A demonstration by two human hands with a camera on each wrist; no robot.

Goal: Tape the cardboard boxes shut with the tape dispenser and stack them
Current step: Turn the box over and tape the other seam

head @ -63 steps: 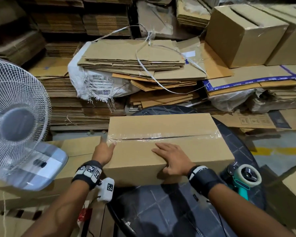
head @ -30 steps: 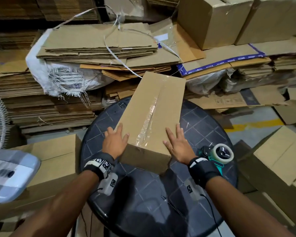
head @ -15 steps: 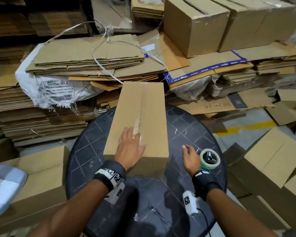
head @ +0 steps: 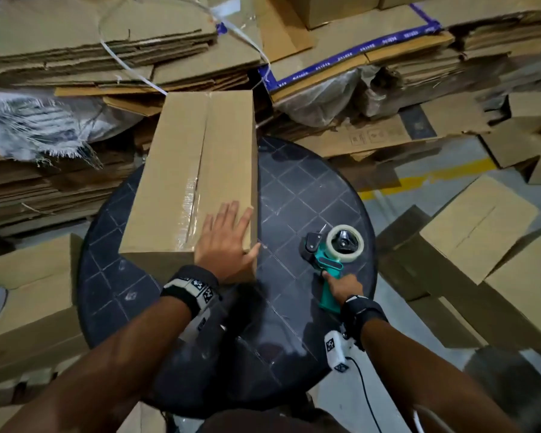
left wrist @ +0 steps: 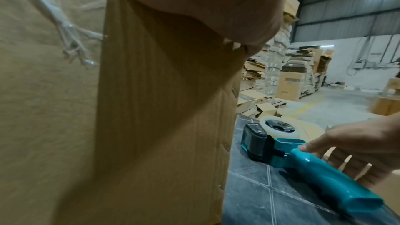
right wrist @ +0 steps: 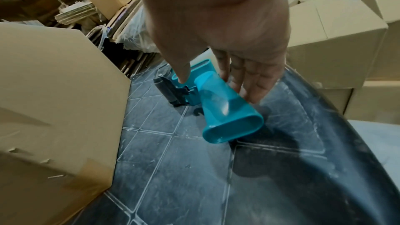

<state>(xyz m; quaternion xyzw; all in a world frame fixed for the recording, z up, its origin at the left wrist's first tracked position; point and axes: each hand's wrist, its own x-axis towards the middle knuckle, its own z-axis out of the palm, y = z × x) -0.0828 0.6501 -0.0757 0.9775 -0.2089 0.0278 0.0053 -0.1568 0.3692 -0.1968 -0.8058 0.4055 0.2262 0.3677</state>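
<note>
A long cardboard box [head: 194,170] lies lengthwise on the round dark table [head: 294,195], with clear tape along its top seam. My left hand [head: 228,235] rests flat on the box top at its near right corner, fingers straight. In the left wrist view only the palm [left wrist: 205,6] shows against the box [left wrist: 151,109]. The teal tape dispenser [head: 331,254] lies on the table right of the box. My right hand [head: 341,284] reaches over its handle. Its thumb touches the neck of the dispenser [right wrist: 227,112] and its straight fingers [right wrist: 251,81] lie along the far side, not curled round.
Stacks of flattened cardboard [head: 107,51] and a white woven sack [head: 44,126] crowd the far side of the table. Assembled boxes [head: 481,226] lie on the floor at the right. Another box [head: 28,292] stands at the left. A yellow line [head: 425,179] marks the floor.
The box was turned from crosswise to lengthwise on the table. My right hand left the box and reached the dispenser handle. My left hand slid to the box's near right corner.
</note>
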